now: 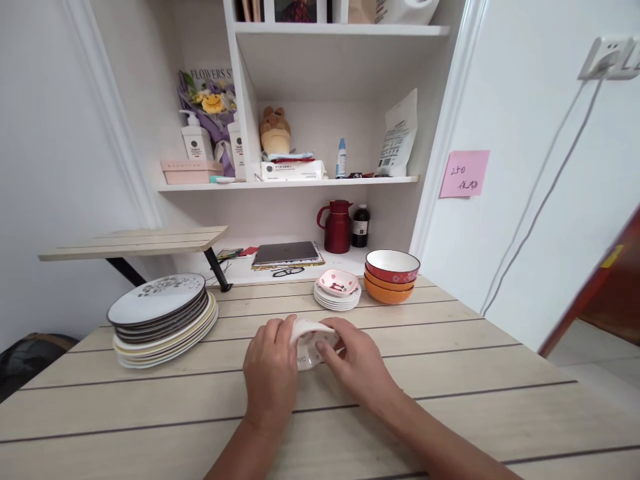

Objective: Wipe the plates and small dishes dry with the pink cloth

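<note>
Both hands hold a small white dish (309, 351) with a printed pattern, tilted up on its edge low over the wooden table. My left hand (273, 373) wraps round its left side. On the right side, my right hand (357, 360) grips the rim, its thumb against the dish's inner face. Just beyond stands a short stack of small white plates (337, 303), topped by a pink-and-white square dish (339, 283). To the right of that stack are nested bowls (391, 280), red above orange.
A tall stack of plates (160, 320) sits at the left, near a small raised wooden shelf (135, 241). At the back are a closed laptop (286, 253), glasses (289, 272), a red thermos jug (337, 228) and a dark bottle (361, 227). White shelving rises behind.
</note>
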Tool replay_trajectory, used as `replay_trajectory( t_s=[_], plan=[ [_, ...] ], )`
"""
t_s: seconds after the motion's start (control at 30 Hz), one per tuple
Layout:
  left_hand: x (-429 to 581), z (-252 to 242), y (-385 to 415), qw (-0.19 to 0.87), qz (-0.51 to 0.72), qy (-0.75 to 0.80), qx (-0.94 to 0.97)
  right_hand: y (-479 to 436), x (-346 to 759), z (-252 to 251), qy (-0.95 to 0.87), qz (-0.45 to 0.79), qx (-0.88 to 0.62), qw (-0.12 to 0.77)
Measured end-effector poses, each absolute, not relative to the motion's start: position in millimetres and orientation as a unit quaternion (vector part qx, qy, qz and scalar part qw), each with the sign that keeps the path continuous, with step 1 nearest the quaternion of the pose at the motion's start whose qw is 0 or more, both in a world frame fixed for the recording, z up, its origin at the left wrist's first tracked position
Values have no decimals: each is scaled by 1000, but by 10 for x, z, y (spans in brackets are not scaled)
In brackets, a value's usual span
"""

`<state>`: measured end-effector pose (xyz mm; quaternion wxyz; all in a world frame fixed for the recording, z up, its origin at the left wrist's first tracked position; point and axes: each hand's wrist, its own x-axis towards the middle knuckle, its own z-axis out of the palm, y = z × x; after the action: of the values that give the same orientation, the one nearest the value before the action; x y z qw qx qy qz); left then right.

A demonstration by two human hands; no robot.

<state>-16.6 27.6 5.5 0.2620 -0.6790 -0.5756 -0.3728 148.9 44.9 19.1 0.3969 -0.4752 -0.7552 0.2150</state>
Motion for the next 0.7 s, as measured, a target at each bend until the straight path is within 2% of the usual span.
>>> replay_trajectory(
  t_s=[0.1, 0.27, 0.37, 0.47, 0.7],
  plan=[
    [-189, 50, 289, 264, -354, -587, -679, 440, 1466, 159, -761, 229, -484, 368],
    [-139, 129, 225, 357, -321, -461, -746, 436, 1495, 172, -786, 124, -521, 310],
    [-148, 141, 224, 368, -338, -415, -760, 414, 1506, 222, -809, 78, -516, 271],
    [-196, 93, 278, 335, -382, -428, -748, 388, 1484, 239, -807, 81, -519, 268],
    [-182, -20, 363, 110, -484, -508, -704, 413, 1441, 85, -759, 266, -438, 402]
  ],
)
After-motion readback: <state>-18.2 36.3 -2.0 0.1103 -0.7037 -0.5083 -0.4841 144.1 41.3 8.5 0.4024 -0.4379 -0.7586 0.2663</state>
